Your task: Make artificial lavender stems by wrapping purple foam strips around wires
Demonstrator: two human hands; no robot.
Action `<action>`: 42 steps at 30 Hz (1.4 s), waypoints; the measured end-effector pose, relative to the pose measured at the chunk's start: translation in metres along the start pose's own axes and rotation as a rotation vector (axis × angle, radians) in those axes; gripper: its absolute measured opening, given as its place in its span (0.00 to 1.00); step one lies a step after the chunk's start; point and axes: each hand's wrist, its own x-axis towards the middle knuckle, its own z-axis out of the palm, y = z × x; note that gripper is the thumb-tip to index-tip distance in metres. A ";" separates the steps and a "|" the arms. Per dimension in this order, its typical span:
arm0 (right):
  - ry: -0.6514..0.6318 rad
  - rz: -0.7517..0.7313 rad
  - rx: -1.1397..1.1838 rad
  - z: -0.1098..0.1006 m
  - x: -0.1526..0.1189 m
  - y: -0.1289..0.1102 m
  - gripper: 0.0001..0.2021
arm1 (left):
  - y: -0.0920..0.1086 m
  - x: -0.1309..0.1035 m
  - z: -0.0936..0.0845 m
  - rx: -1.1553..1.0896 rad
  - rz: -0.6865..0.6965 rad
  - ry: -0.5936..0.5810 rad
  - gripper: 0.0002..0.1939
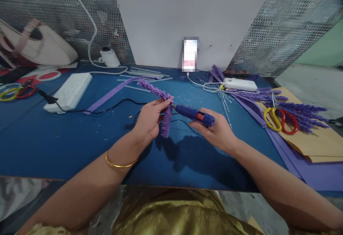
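My left hand (150,117) pinches a purple lavender-like stem (154,88) near the middle of the blue table. The stem's fluffy part points up and to the left, and a fringed purple strip (166,122) hangs below the fingertips. My right hand (217,129) is wrapped round a blue glue gun (191,113) with a red part on its side. The gun's metal nozzle points left and meets, or nearly meets, the purple piece at my left fingertips. Exact contact there is too small to tell.
On the blue table (80,145) lie a white power strip (71,92), glue sticks (144,73), a purple strip (112,94), scissors (281,120), finished purple stems (302,111) and brown paper (321,138). A phone (190,54) leans on the back panel; cables cross the table.
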 end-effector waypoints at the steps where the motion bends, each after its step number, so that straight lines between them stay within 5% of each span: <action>1: -0.002 -0.001 0.000 0.000 0.000 -0.001 0.18 | 0.000 0.000 0.000 -0.003 0.000 0.005 0.13; 42: -0.089 -0.068 -0.071 -0.005 -0.005 -0.010 0.17 | -0.002 0.002 0.001 -0.049 0.040 -0.014 0.11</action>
